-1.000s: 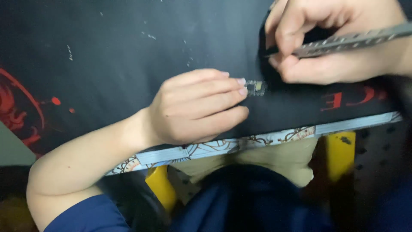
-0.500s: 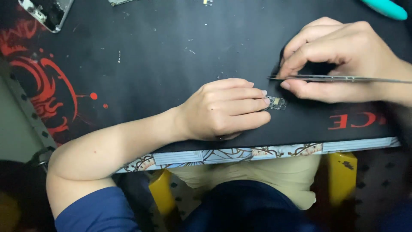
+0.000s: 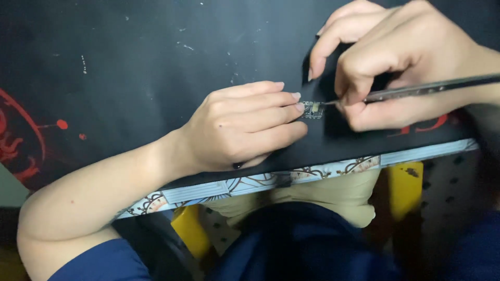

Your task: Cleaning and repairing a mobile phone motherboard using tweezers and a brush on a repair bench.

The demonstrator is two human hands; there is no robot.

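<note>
Small circuit board sits flat on the black desk mat, near the mat's near edge and a bit right of centre. It's tiny: dark with a few light components on top, finer detail not readable. Left hand lies palm down on the mat just left of it, fingers extended, with the fingertips pressed against the board's left edge, pinning it rather than gripping around it. Right hand comes in from the right, clenched in a pen-style pinch on a slim metal tool, probably tweezers or a probe, can't tell which. The tool runs nearly level from the right edge of the frame, and its tip touches the board's right edge. The right index finger curls above the board, off the mat. Mat is black with white specks scattered far of the hands, red graphic on the left, red lettering partly covered under the right hand. Patterned blue and white table edge runs along the near side of the mat. Below it: yellow stool legs, beige cloth, dark blue clothing. Blue sleeve at the left forearm.
</note>
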